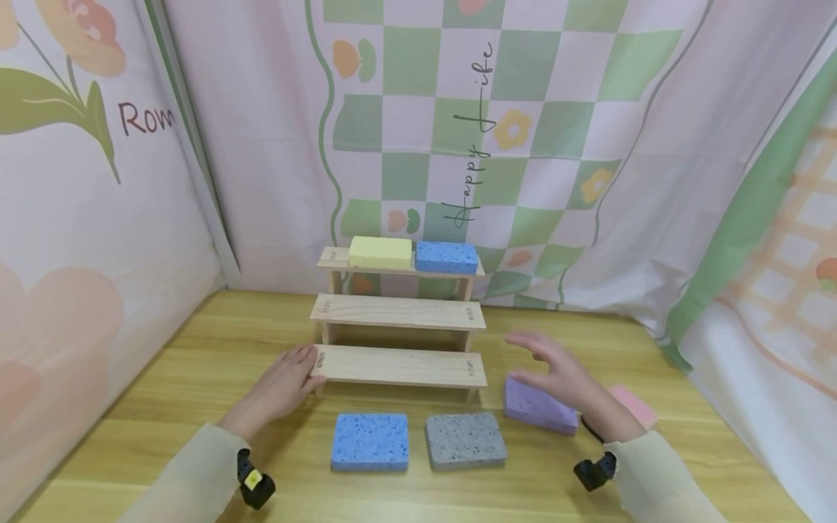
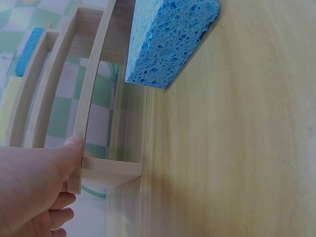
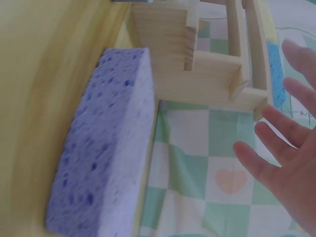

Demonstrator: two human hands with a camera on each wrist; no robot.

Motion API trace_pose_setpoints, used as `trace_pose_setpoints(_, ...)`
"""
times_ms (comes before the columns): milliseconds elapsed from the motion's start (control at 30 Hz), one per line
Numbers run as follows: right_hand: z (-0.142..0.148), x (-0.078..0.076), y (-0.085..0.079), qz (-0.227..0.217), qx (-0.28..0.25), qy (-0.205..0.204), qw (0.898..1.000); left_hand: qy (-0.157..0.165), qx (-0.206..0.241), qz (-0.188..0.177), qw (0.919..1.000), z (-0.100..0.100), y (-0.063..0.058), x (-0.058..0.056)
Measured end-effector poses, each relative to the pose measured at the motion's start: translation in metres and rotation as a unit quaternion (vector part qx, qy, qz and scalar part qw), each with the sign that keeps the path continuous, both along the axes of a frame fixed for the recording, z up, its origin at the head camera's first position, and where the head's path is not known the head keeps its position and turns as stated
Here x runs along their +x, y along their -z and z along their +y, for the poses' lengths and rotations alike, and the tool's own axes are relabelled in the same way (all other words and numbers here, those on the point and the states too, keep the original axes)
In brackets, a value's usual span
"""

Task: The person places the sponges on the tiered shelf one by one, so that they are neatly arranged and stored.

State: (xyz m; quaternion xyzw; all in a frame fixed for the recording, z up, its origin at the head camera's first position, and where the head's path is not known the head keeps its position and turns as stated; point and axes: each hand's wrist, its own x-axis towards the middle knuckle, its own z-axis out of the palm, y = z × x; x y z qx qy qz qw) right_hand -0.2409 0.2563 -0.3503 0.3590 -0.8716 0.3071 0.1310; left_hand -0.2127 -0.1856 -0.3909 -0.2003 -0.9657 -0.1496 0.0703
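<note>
A three-step wooden shelf (image 1: pixel 399 365) stands on the table. My left hand (image 1: pixel 280 383) holds the left end of its lowest board; in the left wrist view the thumb (image 2: pixel 73 148) lies against the board's edge. On the top step sit a yellow sponge (image 1: pixel 381 252) and a blue sponge (image 1: pixel 447 257), side by side. My right hand (image 1: pixel 558 372) hovers right of the shelf with its fingers spread, holding nothing. Below it, a purple sponge (image 1: pixel 538 407) lies on the table, partly hidden by that hand. A second blue sponge (image 1: pixel 370 442) and a grey sponge (image 1: pixel 466 440) lie before the shelf.
A pink sponge-like piece (image 1: pixel 633 407) lies behind the right wrist, partly covered. Printed curtains (image 1: pixel 261 145) enclose the wooden table (image 1: pixel 196 349) at the back and both sides. The shelf's back stands close to the rear curtain.
</note>
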Motion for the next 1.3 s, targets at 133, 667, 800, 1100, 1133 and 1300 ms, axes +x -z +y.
trace_pose_setpoints(133,0.007,0.002,0.005,0.007,0.012,-0.007,1.000,-0.002,0.001,-0.001,1.0000,0.000,0.000,0.000)
trace_pose_setpoints(667,0.028,0.012,0.031,-0.054,0.048,0.000,0.997,-0.003,0.002,0.000,1.0000,0.000,-0.001,0.001)
trace_pose_setpoints(800,0.031,0.015,0.033,-0.051,0.065,0.009,0.997,-0.004,0.004,0.002,1.0000,0.000,0.000,0.000)
trace_pose_setpoints(1100,0.040,0.019,0.038,-0.087,0.096,0.014,0.991,-0.001,-0.002,0.004,1.0000,0.000,0.001,-0.001)
trace_pose_setpoints(1133,0.041,0.019,0.038,-0.093,0.101,0.014,0.990,-0.001,-0.002,0.005,1.0000,0.000,0.001,-0.001)
trace_pose_setpoints(1300,0.045,0.019,0.036,-0.115,0.112,0.010,0.987,-0.004,0.000,0.000,1.0000,0.000,0.000,0.000)
